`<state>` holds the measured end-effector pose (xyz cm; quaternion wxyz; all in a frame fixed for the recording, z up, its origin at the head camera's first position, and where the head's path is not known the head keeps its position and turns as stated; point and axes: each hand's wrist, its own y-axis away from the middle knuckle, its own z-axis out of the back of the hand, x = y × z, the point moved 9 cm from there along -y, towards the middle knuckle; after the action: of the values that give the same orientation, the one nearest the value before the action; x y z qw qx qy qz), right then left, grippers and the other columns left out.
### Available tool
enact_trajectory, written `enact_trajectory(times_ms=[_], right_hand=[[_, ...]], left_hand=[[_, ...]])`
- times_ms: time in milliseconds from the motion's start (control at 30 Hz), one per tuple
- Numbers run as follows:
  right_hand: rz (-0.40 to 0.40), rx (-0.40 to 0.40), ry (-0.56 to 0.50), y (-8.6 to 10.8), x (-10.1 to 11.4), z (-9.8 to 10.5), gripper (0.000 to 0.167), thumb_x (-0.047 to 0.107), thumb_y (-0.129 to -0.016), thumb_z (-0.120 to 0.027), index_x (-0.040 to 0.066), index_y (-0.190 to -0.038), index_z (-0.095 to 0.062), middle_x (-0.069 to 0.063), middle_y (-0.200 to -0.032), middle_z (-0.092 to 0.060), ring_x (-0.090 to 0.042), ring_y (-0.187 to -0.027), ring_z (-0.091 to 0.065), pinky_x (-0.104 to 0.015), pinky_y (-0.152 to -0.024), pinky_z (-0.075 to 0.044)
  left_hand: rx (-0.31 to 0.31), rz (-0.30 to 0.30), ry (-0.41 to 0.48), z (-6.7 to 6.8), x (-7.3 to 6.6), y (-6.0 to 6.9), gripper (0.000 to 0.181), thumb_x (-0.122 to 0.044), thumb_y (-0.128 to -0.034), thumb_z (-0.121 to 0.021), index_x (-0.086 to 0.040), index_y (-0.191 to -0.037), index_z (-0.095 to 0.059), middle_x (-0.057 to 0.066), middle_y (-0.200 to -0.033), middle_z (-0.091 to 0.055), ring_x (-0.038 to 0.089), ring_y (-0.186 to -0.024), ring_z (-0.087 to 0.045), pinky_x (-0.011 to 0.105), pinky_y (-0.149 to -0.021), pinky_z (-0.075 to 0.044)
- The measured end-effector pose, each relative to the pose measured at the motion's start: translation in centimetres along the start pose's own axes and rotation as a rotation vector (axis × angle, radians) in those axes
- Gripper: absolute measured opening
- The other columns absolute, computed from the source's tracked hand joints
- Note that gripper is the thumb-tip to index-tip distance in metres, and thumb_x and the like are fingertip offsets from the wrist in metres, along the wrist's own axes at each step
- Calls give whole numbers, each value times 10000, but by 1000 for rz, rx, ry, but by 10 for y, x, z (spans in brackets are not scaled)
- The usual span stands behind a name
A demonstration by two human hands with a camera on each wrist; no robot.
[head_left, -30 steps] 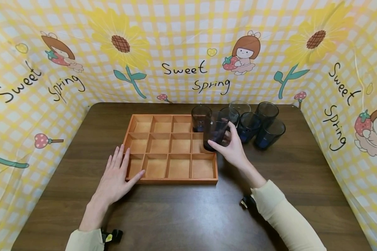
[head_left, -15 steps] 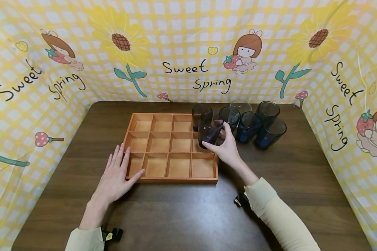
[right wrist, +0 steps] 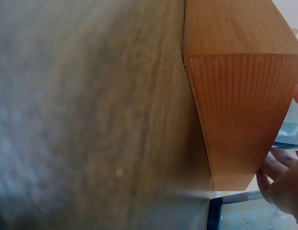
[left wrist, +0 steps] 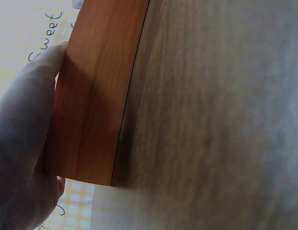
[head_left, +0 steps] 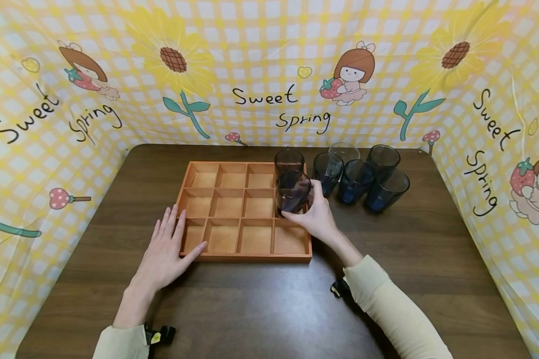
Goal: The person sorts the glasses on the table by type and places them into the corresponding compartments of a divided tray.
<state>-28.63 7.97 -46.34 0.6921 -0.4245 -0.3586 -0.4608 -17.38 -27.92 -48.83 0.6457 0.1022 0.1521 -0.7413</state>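
Note:
A wooden compartment tray [head_left: 247,259] lies on the table. My right hand [head_left: 320,215] grips a dark, see-through drinking glass [head_left: 293,192], thumb on the near side, upright at the right-hand compartment of the middle row. Whether its base touches the compartment floor is hard to tell. Just behind it, another dark glass [head_left: 289,158] stands in the back right compartment. My left hand [head_left: 163,252] rests on the tray's front left corner with fingers extended. In the left wrist view that hand [left wrist: 24,124] lies along the tray's wall [left wrist: 96,86].
Right of the tray stand several dark glasses, among them a near one [head_left: 356,182] and a rightmost one [head_left: 388,192]. A clear glass [head_left: 344,149] is partly hidden behind them. A checked cloth [head_left: 269,60] walls the table [head_left: 260,309] at the back and sides.
My right hand has carried the dark glass leftward and slightly down, from the tray's right edge to over the middle-row compartment. The left hand stays in place.

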Motion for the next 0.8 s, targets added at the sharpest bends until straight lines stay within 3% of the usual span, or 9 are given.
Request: enact_trajectory(times_ms=[100,367,800], right_hand=[[-15,13,25,1,-2,-1,879,89,-794,-987,48,-1455,-408,-234,-1339,-748,-344,-1233,-739,-538,-993,-600],[-24,42,72,2,-6,-2,883,123,-798,-993,61,-1456,-407,-225,-1346,-752,-348,-1235,-749,-544,-992,-615],[27,51,141,4,-10,-6,818,148,-822,-985,52,-1410,-425,-214,-1305,-758,-358,-1205,-735,-529,-988,-584]], left_hand=[[1,2,6,0,0,0,1066,-623,-1041,-648,-45,-1769,-126,251,-1850,-68,440,-1737,-39,620,-1407,-51],[10,7,10,0,-1,0,1065,-629,-1046,-636,-58,-1773,-107,248,-1853,-52,434,-1740,-25,617,-1408,-42],[12,-1,0,-1,-1,0,1064,-623,-1049,-634,-33,-1767,-116,264,-1848,-52,462,-1731,-40,606,-1412,-29]])
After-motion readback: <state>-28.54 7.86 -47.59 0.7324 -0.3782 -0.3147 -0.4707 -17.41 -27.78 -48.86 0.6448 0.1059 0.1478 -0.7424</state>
